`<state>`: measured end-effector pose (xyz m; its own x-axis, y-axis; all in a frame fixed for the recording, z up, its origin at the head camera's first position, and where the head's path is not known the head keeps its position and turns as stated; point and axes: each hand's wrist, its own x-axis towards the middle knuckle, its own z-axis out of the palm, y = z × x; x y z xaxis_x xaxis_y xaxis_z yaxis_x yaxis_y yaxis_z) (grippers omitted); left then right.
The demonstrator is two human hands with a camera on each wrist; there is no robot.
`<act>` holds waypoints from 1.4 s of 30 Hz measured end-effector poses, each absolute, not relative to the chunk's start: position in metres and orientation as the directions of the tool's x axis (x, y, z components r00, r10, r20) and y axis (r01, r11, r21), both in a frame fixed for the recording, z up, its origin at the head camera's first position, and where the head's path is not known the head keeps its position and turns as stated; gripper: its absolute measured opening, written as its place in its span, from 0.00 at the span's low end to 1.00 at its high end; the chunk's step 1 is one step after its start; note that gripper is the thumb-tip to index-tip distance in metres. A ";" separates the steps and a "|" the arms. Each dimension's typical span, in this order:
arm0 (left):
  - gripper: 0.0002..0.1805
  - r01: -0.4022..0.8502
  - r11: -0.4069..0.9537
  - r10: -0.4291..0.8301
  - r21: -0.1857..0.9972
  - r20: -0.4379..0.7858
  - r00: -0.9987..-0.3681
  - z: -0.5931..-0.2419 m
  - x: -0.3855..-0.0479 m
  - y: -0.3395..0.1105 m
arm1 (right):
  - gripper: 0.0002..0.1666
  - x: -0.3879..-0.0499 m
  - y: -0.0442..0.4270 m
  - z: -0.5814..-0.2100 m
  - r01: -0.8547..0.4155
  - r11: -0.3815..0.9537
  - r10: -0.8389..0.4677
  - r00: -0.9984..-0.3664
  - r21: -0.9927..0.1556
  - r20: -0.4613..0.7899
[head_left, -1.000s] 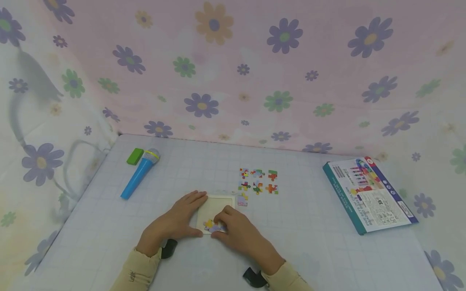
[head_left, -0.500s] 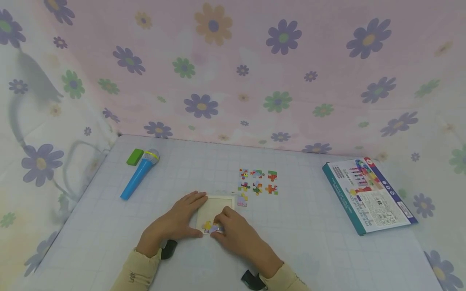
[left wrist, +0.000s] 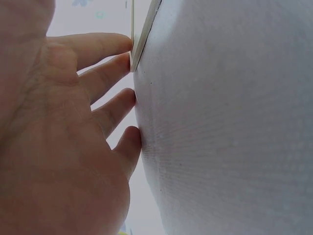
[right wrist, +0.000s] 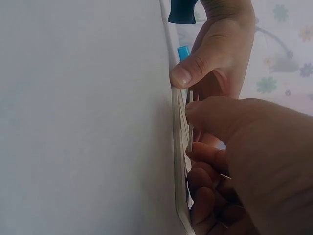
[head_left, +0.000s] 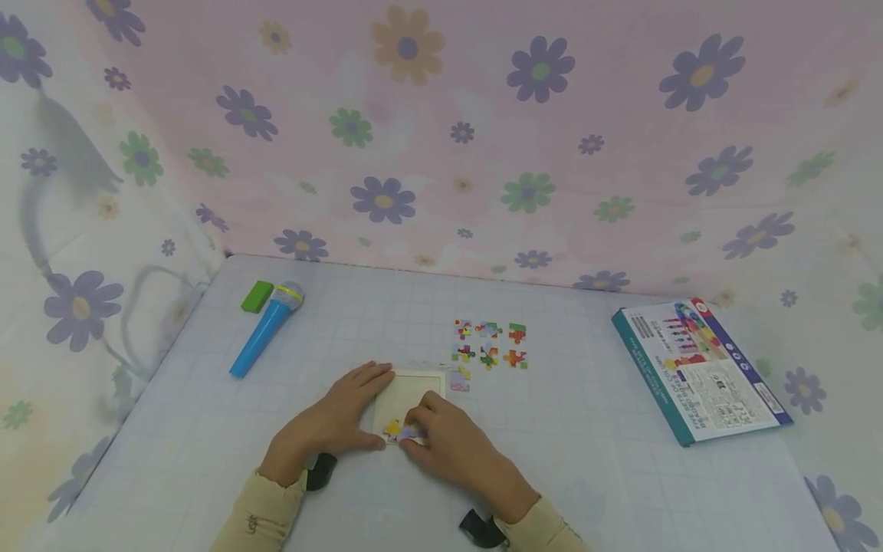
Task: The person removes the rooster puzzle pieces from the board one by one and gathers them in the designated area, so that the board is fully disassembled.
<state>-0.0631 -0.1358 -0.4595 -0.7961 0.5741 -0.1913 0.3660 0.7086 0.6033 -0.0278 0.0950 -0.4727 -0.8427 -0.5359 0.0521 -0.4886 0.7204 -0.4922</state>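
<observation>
A pale puzzle tray (head_left: 407,391) lies on the table in the head view. My left hand (head_left: 343,414) rests along its left side with fingers extended, thumb at the near corner. In the left wrist view, two fingertips touch the tray's edge (left wrist: 139,46). My right hand (head_left: 451,441) pinches a lavender puzzle piece (head_left: 408,433) between thumb and index finger over the tray's near part. That piece (right wrist: 190,132) appears edge-on in the right wrist view, tilted off the tray. A yellow patch of puzzle (head_left: 393,427) shows beside it; my right fingers hide the near right corner.
Several loose puzzle pieces (head_left: 488,356) lie in rows just beyond the tray's right side. A blue toy microphone (head_left: 265,330) and a green block (head_left: 257,297) are at the back left. A flat printed box (head_left: 700,372) lies at the right. Floral cloth (head_left: 455,153) walls the table.
The lavender piece in my right hand has shifted and turned slightly over the tray's near edge. My left hand stays in place.
</observation>
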 end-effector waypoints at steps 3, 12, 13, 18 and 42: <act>0.55 0.363 0.712 0.572 0.601 -0.197 -0.796 -0.459 -0.064 -0.135 | 0.12 -0.029 0.096 -0.472 -0.487 0.716 -0.536 -0.842 -0.501 0.053; 0.55 0.340 0.722 0.558 0.602 -0.217 -0.801 -0.462 -0.065 -0.135 | 0.12 -0.030 0.101 -0.472 -0.486 0.703 -0.544 -0.838 -0.519 0.047; 0.55 0.337 0.724 0.557 0.601 -0.221 -0.801 -0.462 -0.065 -0.134 | 0.12 -0.030 0.101 -0.473 -0.486 0.704 -0.544 -0.838 -0.518 0.046; 0.55 0.325 0.728 0.550 0.604 -0.233 -0.802 -0.461 -0.064 -0.134 | 0.13 -0.030 0.103 -0.473 -0.482 0.698 -0.548 -0.836 -0.529 0.039; 0.55 0.334 0.734 0.550 0.592 -0.229 -0.803 -0.459 -0.064 -0.133 | 0.11 -0.040 0.140 -0.463 -0.453 0.668 -0.533 -0.845 -0.591 0.046</act>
